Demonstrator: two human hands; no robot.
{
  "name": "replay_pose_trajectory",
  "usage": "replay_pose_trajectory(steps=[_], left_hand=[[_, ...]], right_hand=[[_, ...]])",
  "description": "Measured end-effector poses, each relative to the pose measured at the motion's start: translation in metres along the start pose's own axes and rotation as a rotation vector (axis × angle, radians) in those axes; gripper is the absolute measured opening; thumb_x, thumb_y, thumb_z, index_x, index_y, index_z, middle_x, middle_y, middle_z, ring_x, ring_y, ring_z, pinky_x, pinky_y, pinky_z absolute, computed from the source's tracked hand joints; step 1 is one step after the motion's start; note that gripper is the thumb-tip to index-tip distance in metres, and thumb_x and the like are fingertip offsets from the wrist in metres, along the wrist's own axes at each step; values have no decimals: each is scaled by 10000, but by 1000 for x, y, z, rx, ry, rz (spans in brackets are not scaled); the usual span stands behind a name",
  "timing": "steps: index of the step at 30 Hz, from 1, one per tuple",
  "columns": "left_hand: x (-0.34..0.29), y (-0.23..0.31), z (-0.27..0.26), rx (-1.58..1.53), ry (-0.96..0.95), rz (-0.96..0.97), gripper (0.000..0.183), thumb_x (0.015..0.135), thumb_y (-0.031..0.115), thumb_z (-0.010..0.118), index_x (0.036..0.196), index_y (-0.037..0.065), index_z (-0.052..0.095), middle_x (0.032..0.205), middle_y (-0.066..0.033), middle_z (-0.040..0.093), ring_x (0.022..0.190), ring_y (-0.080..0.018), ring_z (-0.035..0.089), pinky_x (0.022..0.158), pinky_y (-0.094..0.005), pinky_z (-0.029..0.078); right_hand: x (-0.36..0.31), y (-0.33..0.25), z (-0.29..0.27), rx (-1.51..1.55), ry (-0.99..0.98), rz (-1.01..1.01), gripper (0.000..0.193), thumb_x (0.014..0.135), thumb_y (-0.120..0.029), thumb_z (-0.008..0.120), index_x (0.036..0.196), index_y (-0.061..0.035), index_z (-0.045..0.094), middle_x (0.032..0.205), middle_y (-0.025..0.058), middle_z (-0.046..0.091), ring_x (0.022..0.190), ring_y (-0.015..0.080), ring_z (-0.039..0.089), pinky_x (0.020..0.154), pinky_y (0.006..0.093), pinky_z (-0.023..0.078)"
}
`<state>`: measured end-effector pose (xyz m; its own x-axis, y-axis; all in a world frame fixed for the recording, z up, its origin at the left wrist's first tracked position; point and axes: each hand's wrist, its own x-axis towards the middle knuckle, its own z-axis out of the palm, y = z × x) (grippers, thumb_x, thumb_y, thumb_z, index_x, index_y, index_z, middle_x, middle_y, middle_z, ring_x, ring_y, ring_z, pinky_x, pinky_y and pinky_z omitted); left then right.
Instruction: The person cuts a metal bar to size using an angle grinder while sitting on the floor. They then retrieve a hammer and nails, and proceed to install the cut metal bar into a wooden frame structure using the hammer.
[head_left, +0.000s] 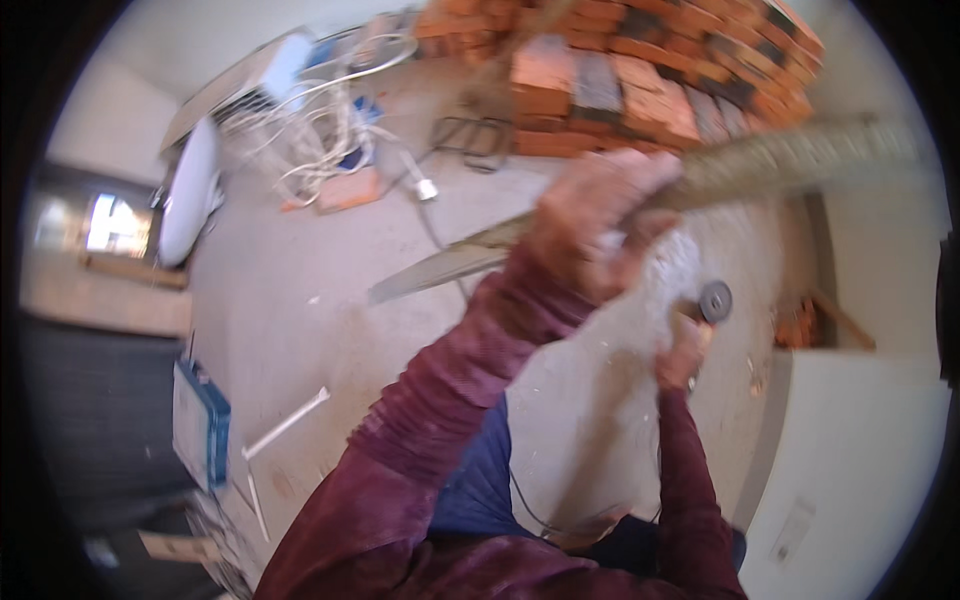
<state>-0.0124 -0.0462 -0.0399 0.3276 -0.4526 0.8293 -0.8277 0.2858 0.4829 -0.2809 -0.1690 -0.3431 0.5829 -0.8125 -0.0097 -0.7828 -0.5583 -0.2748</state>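
My left hand (pixel 590 225) is raised in front of me, its fingers wrapped round a long greyish-brown board (pixel 780 165). The board runs from a narrow end at the left to a wider end at the upper right; motion blurs it, so its material is unclear. Lower and to the right, my right hand (pixel 682 348) grips an angle grinder. Of this tool mainly the round grey disc (pixel 715 301) shows, above my fingers. Whether the disc spins I cannot tell. A gap separates disc and board.
Stacked red bricks (pixel 650 95) stand at the back. Tangled white cable (pixel 340 130) lies at the far left near a white oval basin-like thing (pixel 190 190). A teal case (pixel 203 425) is at the left, beside a white pipe (pixel 287 422). A pale wall-like block (pixel 850 470) borders the right.
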Motion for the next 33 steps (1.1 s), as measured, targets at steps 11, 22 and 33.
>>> replay_pose_trajectory(steps=[11,22,33], left_hand=[[-24,-43,-25,-110,123,-352,338,888,70,640,1188,-69,572,1061,-139,646,875,-175,622,795,-251,494],[-14,-32,46,-238,2,-341,331,908,114,630,1167,-86,579,1105,-165,645,916,-197,631,816,-265,509],[5,1,90,-377,-160,-210,267,856,68,668,1100,-38,643,1015,-125,672,903,-190,638,837,-291,492]], right_hand=[[-107,-255,134,123,-552,-553,145,749,-199,604,749,-110,717,778,109,698,769,282,687,653,407,534],[-51,-79,-137,261,-766,-553,239,828,-230,512,810,-17,619,763,211,630,748,380,617,667,469,485],[-135,125,-216,-84,-844,-470,148,831,-181,549,944,-148,639,926,88,612,888,275,586,737,411,490]])
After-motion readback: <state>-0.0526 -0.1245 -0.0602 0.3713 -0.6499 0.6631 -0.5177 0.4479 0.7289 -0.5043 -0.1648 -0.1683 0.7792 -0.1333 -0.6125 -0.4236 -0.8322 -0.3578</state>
